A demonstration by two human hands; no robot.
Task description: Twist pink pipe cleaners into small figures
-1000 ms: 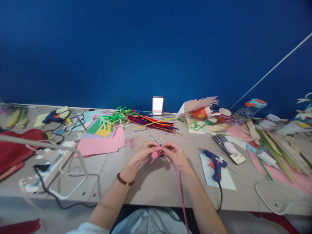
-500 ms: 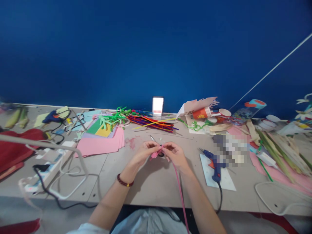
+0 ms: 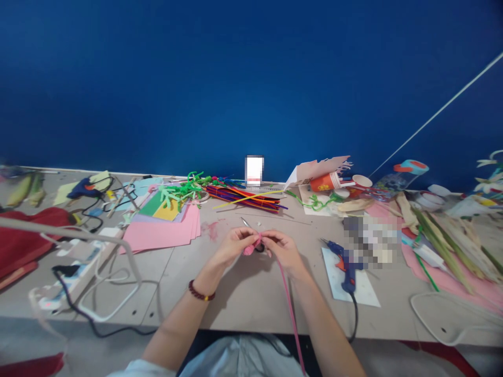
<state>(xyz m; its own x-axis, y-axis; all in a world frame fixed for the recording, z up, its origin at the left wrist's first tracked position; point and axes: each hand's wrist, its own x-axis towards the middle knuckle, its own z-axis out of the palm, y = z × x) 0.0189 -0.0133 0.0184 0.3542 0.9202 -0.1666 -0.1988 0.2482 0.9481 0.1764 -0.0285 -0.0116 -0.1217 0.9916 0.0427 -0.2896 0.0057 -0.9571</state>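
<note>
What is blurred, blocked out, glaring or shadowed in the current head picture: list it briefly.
Head view: the upright rectangle by the blue wall is blown-out white, its edges pixelated; a mosaic patch covers things beside the glue gun; soft shadow darkens the table below the left hand; detail is soft where the right hand pinches the pink strip; white flowers at far right look smeared.
</note>
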